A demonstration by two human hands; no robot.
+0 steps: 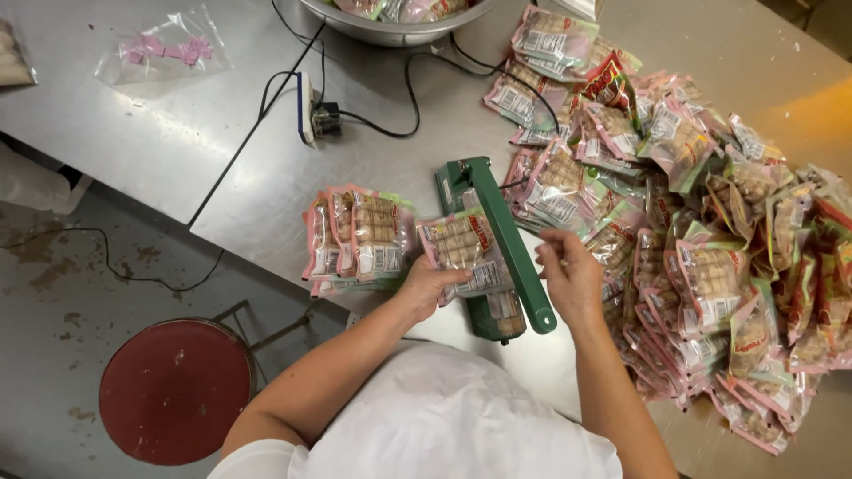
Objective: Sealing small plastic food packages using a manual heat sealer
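Observation:
My left hand [429, 286] grips a clear snack packet [461, 250] with pink and green edges, holding it across the bed of a green heat sealer [497, 235] whose arm is raised. Just right of the sealer arm hovers my right hand [571, 277], fingers curled, touching the packet's right end near the arm; whether it pinches anything is unclear. To the left of the sealer lies a small stack of similar packets [357, 238].
A large heap of the same packets [701, 248] covers the right of the steel table [266, 177]. A metal bowl [390, 27], a black cable with a plug block [315, 111], and a clear bag [164, 49] lie at the back. A red stool [173, 390] stands below left.

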